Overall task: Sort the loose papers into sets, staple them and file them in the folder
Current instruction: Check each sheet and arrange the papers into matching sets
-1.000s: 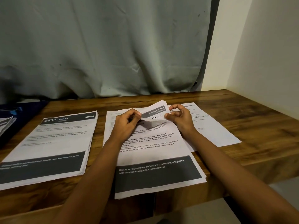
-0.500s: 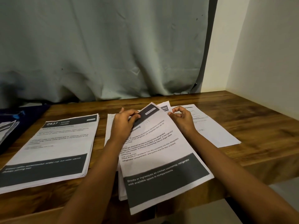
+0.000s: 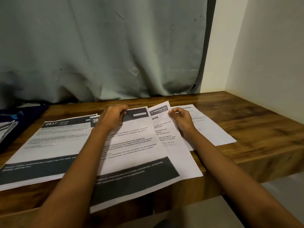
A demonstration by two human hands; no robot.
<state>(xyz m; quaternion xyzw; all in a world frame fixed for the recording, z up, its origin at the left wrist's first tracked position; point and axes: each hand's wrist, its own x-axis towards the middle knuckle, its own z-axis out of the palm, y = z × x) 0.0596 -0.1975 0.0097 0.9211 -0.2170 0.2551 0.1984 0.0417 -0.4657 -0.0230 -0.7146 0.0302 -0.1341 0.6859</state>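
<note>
- Pinching sheet's [image 3: 131, 145] far edge with left hand [image 3: 115, 116]; right hand [image 3: 181, 120] curled on page [image 3: 166, 139] beneath, grip unclear.
- Just right of stack [image 3: 49, 140], overlapping it, long axes parallel; left hand nearer.

The wooden surface [image 3: 246, 112] carries a printed stack [image 3: 49, 145], a middle pile [image 3: 179, 155] just right of it, a white sheet [image 3: 213, 132] farther right, and a dark blue folder [image 3: 32, 112] at its left.

table [image 3: 256, 122]: paper stack [image 3: 49, 145] left | top sheet [image 3: 136, 155] centre, over lower sheet [image 3: 166, 129] | end sheet [image 3: 212, 130] right
</note>
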